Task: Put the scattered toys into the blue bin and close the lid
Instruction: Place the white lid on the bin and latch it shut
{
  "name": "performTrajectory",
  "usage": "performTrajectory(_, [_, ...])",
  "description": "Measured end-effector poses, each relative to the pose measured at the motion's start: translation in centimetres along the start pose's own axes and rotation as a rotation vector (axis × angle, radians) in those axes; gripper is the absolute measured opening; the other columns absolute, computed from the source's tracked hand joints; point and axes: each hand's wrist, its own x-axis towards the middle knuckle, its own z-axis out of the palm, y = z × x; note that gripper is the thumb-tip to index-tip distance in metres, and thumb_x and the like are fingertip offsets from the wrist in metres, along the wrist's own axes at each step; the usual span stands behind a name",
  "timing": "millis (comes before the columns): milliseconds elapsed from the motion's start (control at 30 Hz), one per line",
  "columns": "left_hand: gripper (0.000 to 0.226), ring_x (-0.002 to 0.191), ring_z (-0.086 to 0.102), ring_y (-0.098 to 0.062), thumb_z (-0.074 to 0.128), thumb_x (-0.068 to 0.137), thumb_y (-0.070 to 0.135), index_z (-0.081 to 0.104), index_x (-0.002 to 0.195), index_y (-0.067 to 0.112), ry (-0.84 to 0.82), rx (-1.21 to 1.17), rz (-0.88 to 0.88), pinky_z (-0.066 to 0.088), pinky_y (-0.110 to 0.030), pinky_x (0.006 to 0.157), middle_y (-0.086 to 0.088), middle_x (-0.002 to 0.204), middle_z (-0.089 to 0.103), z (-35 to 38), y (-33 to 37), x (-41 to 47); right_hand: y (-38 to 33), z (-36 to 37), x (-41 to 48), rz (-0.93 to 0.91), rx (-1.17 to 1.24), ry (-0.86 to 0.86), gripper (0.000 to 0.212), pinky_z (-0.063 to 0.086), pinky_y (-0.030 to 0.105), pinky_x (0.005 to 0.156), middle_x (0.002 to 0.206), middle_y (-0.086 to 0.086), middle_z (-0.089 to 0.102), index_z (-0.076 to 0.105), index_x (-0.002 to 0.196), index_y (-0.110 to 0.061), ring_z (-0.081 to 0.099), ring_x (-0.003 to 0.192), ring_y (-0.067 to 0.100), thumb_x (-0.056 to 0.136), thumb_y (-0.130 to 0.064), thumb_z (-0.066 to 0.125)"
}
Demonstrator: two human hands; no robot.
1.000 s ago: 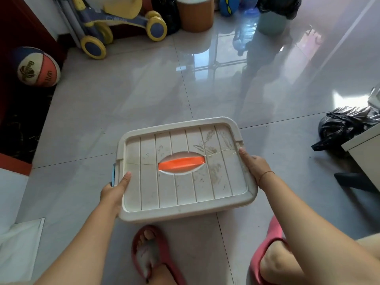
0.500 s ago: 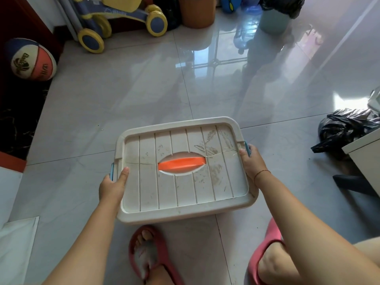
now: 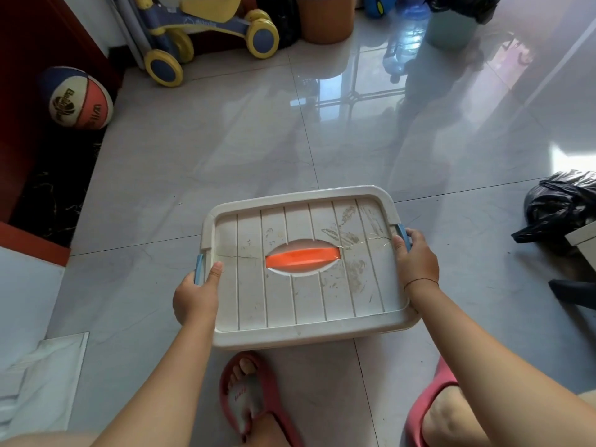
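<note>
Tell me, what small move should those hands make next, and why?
Probably swing both blue clips up and snap them onto the lid. The lid already lies flat in place, the left hand grips the left clip and the right hand grips the right clip, and both clips seem to stick out, not yet latched.

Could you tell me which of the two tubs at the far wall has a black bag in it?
The teal tub to the right; a black bag drapes over its rim, the orange tub has none.

one lid (image 3: 251, 285), two blue latches (image 3: 199, 269) (image 3: 403, 235), two hands (image 3: 195, 301) (image 3: 417, 264), two red slippers (image 3: 225, 382) (image 3: 432, 395), one basketball (image 3: 80, 98), one ride-on toy (image 3: 200, 24)
</note>
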Motion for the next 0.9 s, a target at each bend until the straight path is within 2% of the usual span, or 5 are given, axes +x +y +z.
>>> performTrajectory(167, [0.055, 0.060, 0.049, -0.023, 0.055, 0.081, 0.062, 0.052, 0.078, 0.008, -0.022, 0.005, 0.016, 0.034, -0.027, 0.047, -0.006, 0.069, 0.052, 0.2, -0.3, 0.4, -0.3, 0.5, -0.1, 0.000, -0.146, 0.022, 0.040, 0.041, 0.041, 0.080, 0.113, 0.021, 0.059, 0.044, 0.126, -0.013, 0.054, 0.100, 0.041, 0.097, -0.038, 0.036])
performTrajectory(367, [0.026, 0.083, 0.066, -0.029, 0.062, 0.089, 0.025, 0.061, 0.105, 0.005, -0.354, -0.355, -0.189, 0.054, -0.038, 0.077, -0.014, 0.095, 0.068, -0.6, 0.3, 2.6, -0.5, 0.7, -0.2, -0.023, -0.255, -0.043, 0.049, 0.041, 0.045, 0.085, 0.125, 0.022, 0.049, 0.033, 0.132, -0.009, 0.049, 0.110, 0.042, 0.096, -0.043, 0.031])
performTrajectory(567, [0.052, 0.112, 0.052, -0.035, 0.042, 0.096, 0.041, 0.036, 0.136, 0.009, -0.222, 0.129, 0.114, 0.045, -0.046, 0.092, -0.015, 0.126, 0.051, 0.4, -0.7, 2.3, -0.8, 0.9, -0.3, -0.013, -0.317, -0.047, 0.047, 0.041, 0.046, 0.086, 0.125, 0.025, 0.047, 0.030, 0.134, -0.007, 0.049, 0.109, 0.044, 0.098, -0.037, 0.029])
performTrajectory(733, [0.042, 0.093, 0.066, -0.030, 0.054, 0.091, 0.043, 0.056, 0.116, 0.009, -0.470, -0.346, -0.196, 0.055, -0.044, 0.082, -0.014, 0.105, 0.068, -1.4, -1.4, 3.1, -0.7, 0.8, -0.1, -0.021, -0.309, -0.048, 0.049, 0.041, 0.047, 0.087, 0.126, 0.026, 0.047, 0.028, 0.136, -0.007, 0.049, 0.109, 0.045, 0.098, -0.037, 0.030])
performTrajectory(900, [0.058, 0.073, 0.059, -0.027, 0.054, 0.082, 0.062, 0.059, 0.082, 0.004, -0.111, -0.101, -0.185, 0.045, -0.032, 0.063, -0.008, 0.078, 0.061, -0.1, -2.8, -1.2, -0.6, 0.9, -0.2, -0.029, -0.305, -0.032, 0.049, 0.041, 0.047, 0.084, 0.124, 0.026, 0.048, 0.029, 0.136, -0.007, 0.050, 0.106, 0.045, 0.098, -0.037, 0.031])
